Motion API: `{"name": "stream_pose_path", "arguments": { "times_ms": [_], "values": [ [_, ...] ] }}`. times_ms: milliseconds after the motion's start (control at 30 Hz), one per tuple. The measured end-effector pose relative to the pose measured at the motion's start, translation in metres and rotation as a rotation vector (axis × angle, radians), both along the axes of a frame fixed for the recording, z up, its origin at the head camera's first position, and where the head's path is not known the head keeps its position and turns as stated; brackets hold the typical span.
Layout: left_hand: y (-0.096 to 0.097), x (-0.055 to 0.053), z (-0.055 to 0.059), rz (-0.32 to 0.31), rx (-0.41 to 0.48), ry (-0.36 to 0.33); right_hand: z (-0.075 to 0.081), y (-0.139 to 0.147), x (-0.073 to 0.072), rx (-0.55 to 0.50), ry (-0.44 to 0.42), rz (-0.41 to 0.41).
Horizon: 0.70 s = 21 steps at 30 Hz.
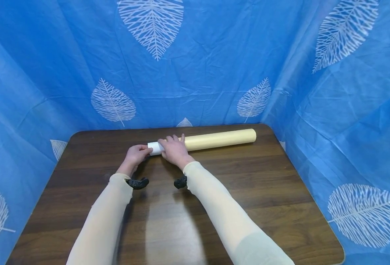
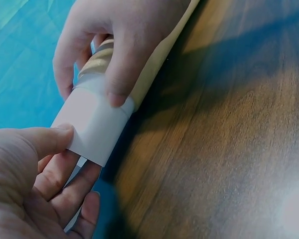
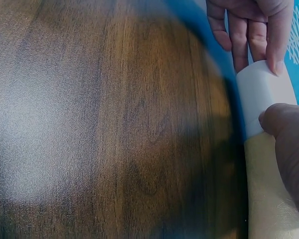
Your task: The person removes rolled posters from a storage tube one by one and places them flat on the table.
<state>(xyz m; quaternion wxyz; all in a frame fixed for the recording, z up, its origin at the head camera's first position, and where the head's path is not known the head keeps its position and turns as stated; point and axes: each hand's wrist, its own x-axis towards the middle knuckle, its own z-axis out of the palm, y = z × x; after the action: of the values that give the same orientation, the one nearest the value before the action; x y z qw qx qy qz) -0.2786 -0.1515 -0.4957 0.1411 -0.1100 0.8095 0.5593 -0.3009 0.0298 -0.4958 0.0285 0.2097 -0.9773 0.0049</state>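
Observation:
A long pale-yellow tube (image 1: pixel 219 140) lies slantwise near the far edge of the table, with a white sleeve (image 1: pixel 155 148) round its left end. My left hand (image 1: pixel 135 154) pinches that sleeve's open end. In the left wrist view its thumb (image 2: pixel 57 137) presses on the outside while fingers reach under and into the opening. My right hand (image 1: pixel 175 150) grips the tube from above where yellow meets white. Its thumb (image 2: pixel 122 84) lies along the near side, tip on the white sleeve (image 2: pixel 94 122), and its fingers curl over the far side.
The brown wood-grain table (image 1: pixel 248 206) has rounded corners. Blue cloth (image 1: pixel 195 73) with white leaf prints hangs close behind its far edge and along both sides. Black straps (image 1: pixel 137 183) sit at my wrists below pale sleeves.

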Motion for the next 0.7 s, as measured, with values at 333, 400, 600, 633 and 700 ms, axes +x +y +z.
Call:
{"name": "stream_pose_path", "arguments": {
  "times_ms": [333, 400, 600, 633, 700],
  "values": [
    [-0.008, 0.001, -0.001, 0.011, -0.024, -0.015, 0.001, 0.000, -0.001, -0.010, -0.037, 0.010],
    [-0.009, 0.002, 0.001, 0.011, -0.018, -0.019, 0.001, 0.000, 0.000, -0.010, -0.038, 0.013],
    [-0.012, 0.005, 0.002, -0.005, -0.030, -0.014, 0.002, 0.001, 0.001, -0.002, -0.037, 0.010],
    [-0.012, 0.005, 0.003, -0.007, -0.033, -0.014, 0.002, 0.001, 0.001, -0.001, -0.038, 0.010],
    [-0.012, 0.005, 0.003, -0.002, -0.038, -0.020, 0.002, 0.001, 0.001, -0.003, -0.042, 0.011]
  ]
}}
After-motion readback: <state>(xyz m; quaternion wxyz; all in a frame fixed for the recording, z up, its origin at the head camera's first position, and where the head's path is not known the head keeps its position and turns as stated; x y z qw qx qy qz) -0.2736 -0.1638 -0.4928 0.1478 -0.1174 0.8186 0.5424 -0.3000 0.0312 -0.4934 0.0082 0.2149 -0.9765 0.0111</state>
